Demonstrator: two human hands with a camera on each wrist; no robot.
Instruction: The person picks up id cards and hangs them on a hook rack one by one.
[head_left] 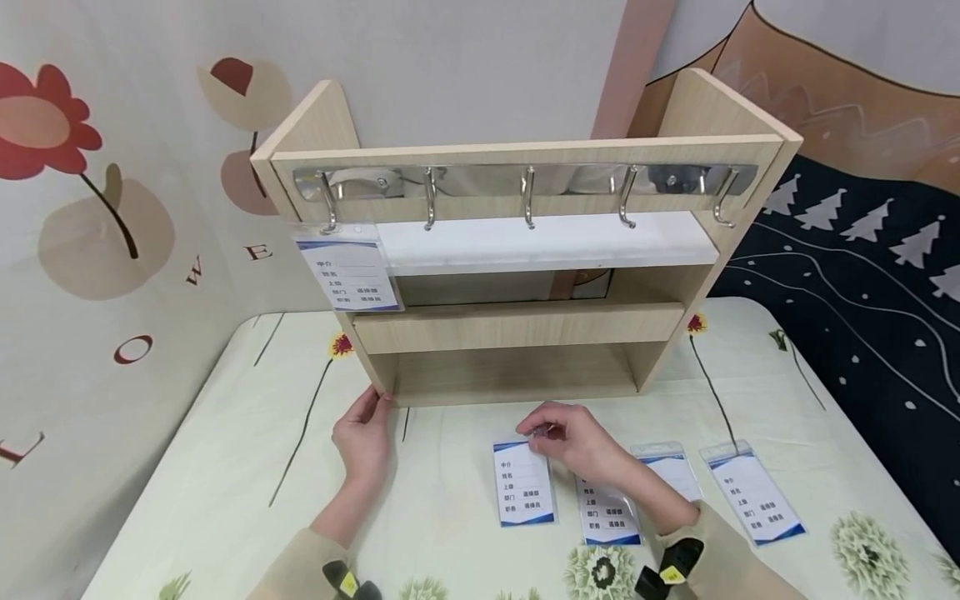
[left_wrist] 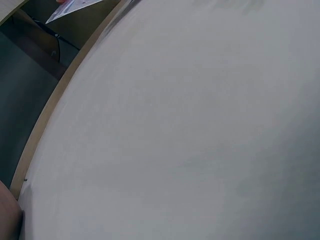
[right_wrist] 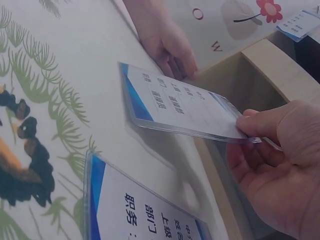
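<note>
My right hand [head_left: 573, 437] pinches the top edge of a clear-sleeved name badge [head_left: 523, 483] between thumb and fingers. In the right wrist view the held badge [right_wrist: 180, 107] tilts above the tablecloth, its printed white card edged in blue. My left hand [head_left: 365, 437] grips the lower left corner of a light wooden shelf unit [head_left: 517, 325], fingers bent at its edge. Another badge [head_left: 348, 271] hangs from the leftmost hook of the metal hook rail [head_left: 480, 182]. In the left wrist view, a broad pale surface [left_wrist: 175, 120] fills most of the picture.
More badges lie on the tablecloth [head_left: 442, 500]: one [head_left: 606, 512] partly under my right forearm, another [head_left: 670, 471] behind it, and one [head_left: 756, 496] farther right. A patterned wall covering [head_left: 480, 67] stands behind the shelf unit.
</note>
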